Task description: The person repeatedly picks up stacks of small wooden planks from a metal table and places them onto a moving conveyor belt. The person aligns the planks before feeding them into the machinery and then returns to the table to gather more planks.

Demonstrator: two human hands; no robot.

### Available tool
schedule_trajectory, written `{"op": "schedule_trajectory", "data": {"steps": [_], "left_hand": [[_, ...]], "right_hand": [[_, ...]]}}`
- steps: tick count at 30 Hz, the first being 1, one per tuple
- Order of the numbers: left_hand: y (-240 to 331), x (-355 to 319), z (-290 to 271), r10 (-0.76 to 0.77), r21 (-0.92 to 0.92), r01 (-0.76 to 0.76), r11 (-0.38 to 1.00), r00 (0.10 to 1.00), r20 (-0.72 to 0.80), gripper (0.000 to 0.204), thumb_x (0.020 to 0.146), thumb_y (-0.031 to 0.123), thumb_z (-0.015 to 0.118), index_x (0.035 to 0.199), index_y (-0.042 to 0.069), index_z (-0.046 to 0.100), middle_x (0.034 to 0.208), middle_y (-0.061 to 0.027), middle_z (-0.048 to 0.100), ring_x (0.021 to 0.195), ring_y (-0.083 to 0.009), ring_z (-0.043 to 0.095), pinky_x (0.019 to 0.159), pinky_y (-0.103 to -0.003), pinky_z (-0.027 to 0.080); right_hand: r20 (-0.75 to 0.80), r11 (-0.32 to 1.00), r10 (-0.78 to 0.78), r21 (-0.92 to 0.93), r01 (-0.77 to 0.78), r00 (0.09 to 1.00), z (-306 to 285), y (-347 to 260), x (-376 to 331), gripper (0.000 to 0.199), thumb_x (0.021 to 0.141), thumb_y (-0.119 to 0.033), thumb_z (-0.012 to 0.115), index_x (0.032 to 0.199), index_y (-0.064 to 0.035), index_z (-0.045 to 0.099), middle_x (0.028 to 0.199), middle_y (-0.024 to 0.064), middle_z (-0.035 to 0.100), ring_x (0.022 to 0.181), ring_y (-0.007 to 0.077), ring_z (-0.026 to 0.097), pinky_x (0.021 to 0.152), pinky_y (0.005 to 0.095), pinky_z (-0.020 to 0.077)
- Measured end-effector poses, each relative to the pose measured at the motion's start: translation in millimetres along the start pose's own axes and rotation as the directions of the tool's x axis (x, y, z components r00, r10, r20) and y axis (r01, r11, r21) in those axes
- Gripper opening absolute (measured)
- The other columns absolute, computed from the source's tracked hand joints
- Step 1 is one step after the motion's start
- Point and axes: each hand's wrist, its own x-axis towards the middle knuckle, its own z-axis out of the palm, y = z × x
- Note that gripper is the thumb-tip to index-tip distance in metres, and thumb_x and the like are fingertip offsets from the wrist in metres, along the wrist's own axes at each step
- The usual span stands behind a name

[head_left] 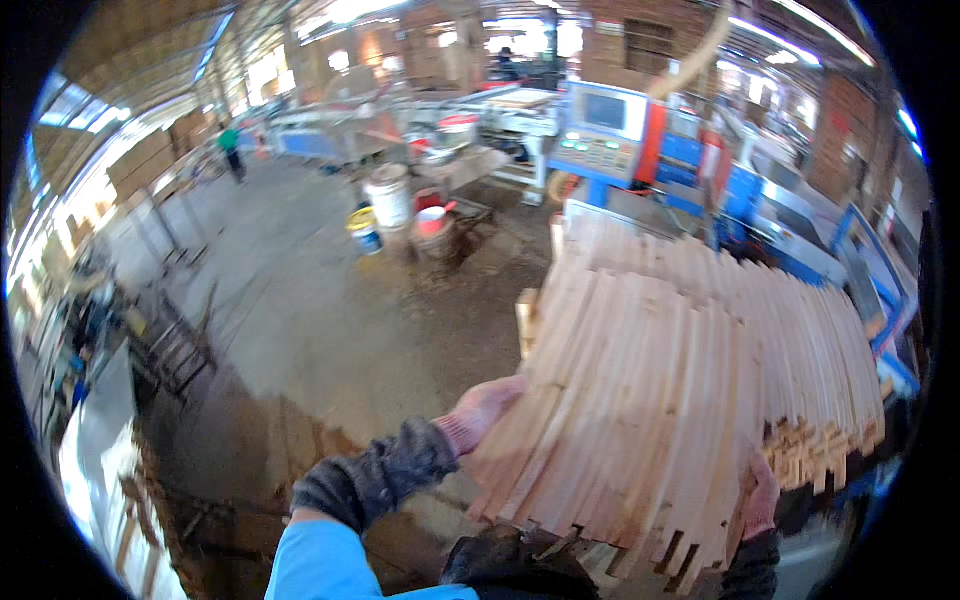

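A broad row of pale wooden strips [640, 400], laid side by side with uneven ends, spreads out in front of me. My left hand [490, 410], in a pinkish work glove, grips the row's left edge, its fingertips hidden by the wood. On the opposite edge, near the close end, my right hand [762, 495] presses in, also gloved and partly hidden. The row sits between both hands. Beyond it and to its right lies a stack of similar strips [815, 350], whose notched ends show at the near right.
Behind the stack stands a blue machine with a control panel [600, 130]. White buckets [390, 195] and a yellow-and-blue pail [363, 230] stand on the concrete floor [290, 270]. Metal racks [170, 345] are at left. A distant person in green [230, 150] is at the far left.
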Motion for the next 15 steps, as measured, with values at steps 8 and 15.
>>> {"op": "schedule_trajectory", "data": {"steps": [8, 15], "left_hand": [[27.9, 7.2, 10.4, -0.067, 0.199, 0.050, 0.979, 0.994, 0.084, 0.032, 0.102, 0.026, 0.071, 0.126, 0.004, 0.073, 0.121, -0.0064, 0.077, 0.105, -0.0188, 0.074, 0.099, -0.035, 0.058], [27.1, 18.4, 13.0, -0.065, 0.412, 0.027, 0.911, 0.995, 0.078, 0.063, 0.106, 0.039, 0.072, 0.155, 0.002, 0.059, 0.154, -0.0049, 0.063, 0.141, -0.0152, 0.057, 0.123, -0.033, 0.043]], "right_hand": [[0.190, 0.977, 0.210, 0.008, -0.215, 0.959, 47.8, -34.6, -10.2, 0.058, 0.106, -0.047, 0.062, 0.150, -0.0085, 0.061, 0.139, 0.0095, 0.072, 0.124, 0.0288, 0.070, 0.108, 0.0456, 0.0570], [0.180, 0.970, 0.240, 0.001, -0.244, 0.954, 138.9, -77.3, -60.7, 0.061, 0.105, -0.046, 0.064, 0.153, -0.0092, 0.059, 0.144, 0.0102, 0.069, 0.129, 0.0285, 0.067, 0.109, 0.0461, 0.0563]]}}
